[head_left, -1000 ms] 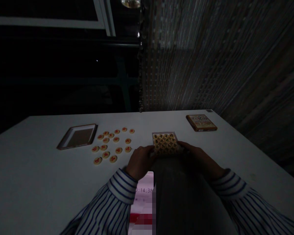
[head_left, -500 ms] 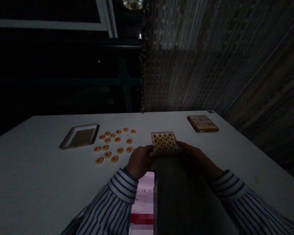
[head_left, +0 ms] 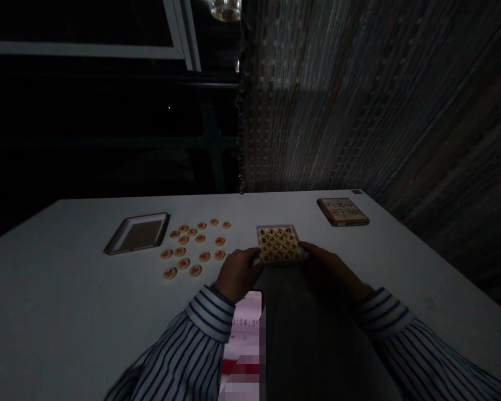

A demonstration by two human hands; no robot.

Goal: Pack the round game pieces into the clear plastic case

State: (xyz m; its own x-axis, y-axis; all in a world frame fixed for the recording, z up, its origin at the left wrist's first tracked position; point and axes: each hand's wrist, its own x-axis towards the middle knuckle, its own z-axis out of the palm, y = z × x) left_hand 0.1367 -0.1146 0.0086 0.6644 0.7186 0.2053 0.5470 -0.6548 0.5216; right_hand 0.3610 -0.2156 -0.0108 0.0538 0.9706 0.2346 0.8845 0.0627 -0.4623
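Between my two hands is a clear plastic tray (head_left: 258, 236) packed with rows of round Chinese chess pieces (head_left: 279, 240) bearing black characters. My left hand (head_left: 239, 273) grips its left side, thumb along the near corner. On the right side, my right hand (head_left: 332, 268) holds the tray by its edge, most of its fingers in shadow. The tray's near edge is tilted toward me. Left of my left hand, several chess pieces with red characters (head_left: 183, 263) lie scattered face up on the white table (head_left: 87, 312).
An open shallow box half (head_left: 107, 250) lies at the left, beyond the red pieces. At the back right sits a printed box lid (head_left: 343, 211). A lit phone (head_left: 244, 334) lies under my left wrist. A bead curtain (head_left: 317, 111) hangs behind the table.
Both hands keep their hold on the tray, and it stays in nearly the same place. The view has shifted slightly; the scattered pieces have not moved.
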